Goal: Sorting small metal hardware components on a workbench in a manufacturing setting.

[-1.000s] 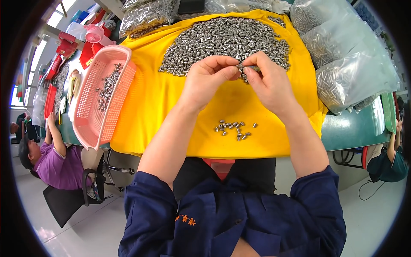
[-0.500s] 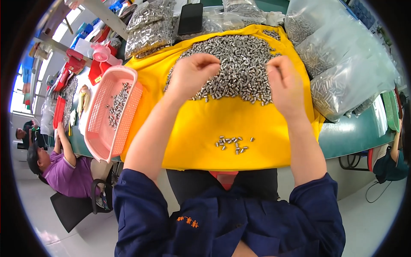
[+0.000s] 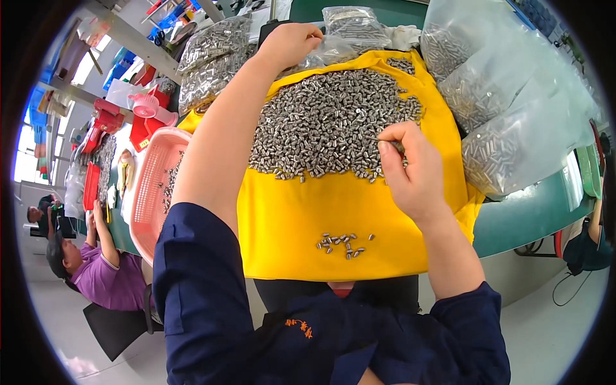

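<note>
A wide heap of small silvery metal cylinders (image 3: 327, 119) covers the far part of a yellow cloth (image 3: 333, 199). My left hand (image 3: 292, 45) is past the cloth's far edge, over clear plastic bags, its fingers curled together; whatever they hold, if anything, is hidden. Behind it a dark phone (image 3: 271, 29) is mostly covered. At the heap's right edge my right hand (image 3: 416, 170) is closed, thumb and forefinger pinched; I cannot make out what is between them. A small loose group of metal cylinders (image 3: 346, 244) lies on the cloth nearer me.
A pink basket (image 3: 144, 212) with some cylinders stands left, partly behind my left arm. Filled plastic bags (image 3: 491, 154) line the right; more bags (image 3: 215, 58) lie at the back left. A small pink fan (image 3: 146, 106) sits beyond the basket. A person in purple (image 3: 109, 279) sits left.
My left hand has moved away from the heap, out beyond the cloth's far edge by the phone. The right hand stays pinched at the heap's right side. The view has shifted slightly.
</note>
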`<action>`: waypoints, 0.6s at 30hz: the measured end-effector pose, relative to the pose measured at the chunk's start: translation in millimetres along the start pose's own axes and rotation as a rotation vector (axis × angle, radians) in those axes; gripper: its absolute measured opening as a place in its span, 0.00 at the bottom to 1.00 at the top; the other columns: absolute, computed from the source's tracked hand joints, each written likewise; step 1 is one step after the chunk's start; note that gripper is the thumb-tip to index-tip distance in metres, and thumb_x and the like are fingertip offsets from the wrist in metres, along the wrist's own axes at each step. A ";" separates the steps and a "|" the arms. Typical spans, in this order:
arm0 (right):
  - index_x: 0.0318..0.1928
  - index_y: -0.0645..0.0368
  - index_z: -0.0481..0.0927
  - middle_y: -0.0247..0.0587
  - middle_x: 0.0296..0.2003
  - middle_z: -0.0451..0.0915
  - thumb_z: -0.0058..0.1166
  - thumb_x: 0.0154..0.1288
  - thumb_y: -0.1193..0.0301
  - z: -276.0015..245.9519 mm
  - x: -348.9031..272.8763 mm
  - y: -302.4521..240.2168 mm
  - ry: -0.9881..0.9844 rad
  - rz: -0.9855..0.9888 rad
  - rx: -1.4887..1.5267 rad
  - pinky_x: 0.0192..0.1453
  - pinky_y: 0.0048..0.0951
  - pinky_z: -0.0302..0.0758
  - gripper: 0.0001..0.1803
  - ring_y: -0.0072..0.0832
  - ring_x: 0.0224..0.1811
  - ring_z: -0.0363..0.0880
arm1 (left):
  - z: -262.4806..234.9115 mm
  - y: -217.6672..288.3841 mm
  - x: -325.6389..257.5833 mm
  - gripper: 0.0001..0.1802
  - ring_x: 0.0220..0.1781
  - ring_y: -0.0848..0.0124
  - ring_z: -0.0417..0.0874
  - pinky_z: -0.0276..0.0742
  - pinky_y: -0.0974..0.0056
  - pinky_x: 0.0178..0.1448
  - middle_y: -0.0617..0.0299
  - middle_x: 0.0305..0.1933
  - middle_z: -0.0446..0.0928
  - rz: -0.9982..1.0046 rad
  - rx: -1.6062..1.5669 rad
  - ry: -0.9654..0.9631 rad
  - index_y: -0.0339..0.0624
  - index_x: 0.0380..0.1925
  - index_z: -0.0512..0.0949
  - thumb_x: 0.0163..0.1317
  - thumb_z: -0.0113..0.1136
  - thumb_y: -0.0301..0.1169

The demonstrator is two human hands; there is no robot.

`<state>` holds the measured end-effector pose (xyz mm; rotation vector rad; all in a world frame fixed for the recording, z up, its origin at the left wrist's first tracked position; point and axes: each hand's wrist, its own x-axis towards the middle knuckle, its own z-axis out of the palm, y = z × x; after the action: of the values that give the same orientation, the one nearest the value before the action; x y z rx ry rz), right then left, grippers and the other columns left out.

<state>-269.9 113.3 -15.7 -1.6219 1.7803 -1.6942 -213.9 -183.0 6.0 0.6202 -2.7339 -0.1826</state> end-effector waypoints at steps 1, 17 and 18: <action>0.33 0.61 0.70 0.40 0.21 0.70 0.48 0.58 0.79 0.5 -0.7 0.8 -0.001 -0.032 -0.011 0.25 0.25 0.66 0.02 0.28 0.20 0.68 | -0.3 -0.5 6.4 0.13 0.39 0.60 0.79 0.74 0.59 0.45 0.59 0.35 0.80 -0.022 0.039 -0.058 0.49 0.39 0.79 0.56 0.50 0.37; 0.32 0.62 0.71 0.29 0.18 0.68 0.48 0.60 0.74 14.2 2.5 25.2 0.055 0.099 0.184 0.23 0.19 0.61 0.04 0.13 0.20 0.62 | -6.3 87.7 -172.4 0.10 0.33 0.72 0.80 0.74 0.69 0.39 0.60 0.36 0.80 -0.175 -0.373 -0.050 0.44 0.36 0.80 0.54 0.60 0.31; 0.32 0.62 0.71 0.29 0.18 0.68 0.48 0.60 0.74 16.4 0.8 25.1 0.048 0.093 0.189 0.23 0.19 0.61 0.04 0.13 0.20 0.62 | 0.9 94.1 -184.5 0.10 0.34 0.68 0.80 0.74 0.68 0.40 0.58 0.36 0.80 -0.153 -0.377 -0.047 0.43 0.35 0.80 0.52 0.61 0.30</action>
<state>-271.7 96.7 -40.7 -1.4108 1.6325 -1.8109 -94.6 -17.5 -29.9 0.7181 -2.5921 -0.7367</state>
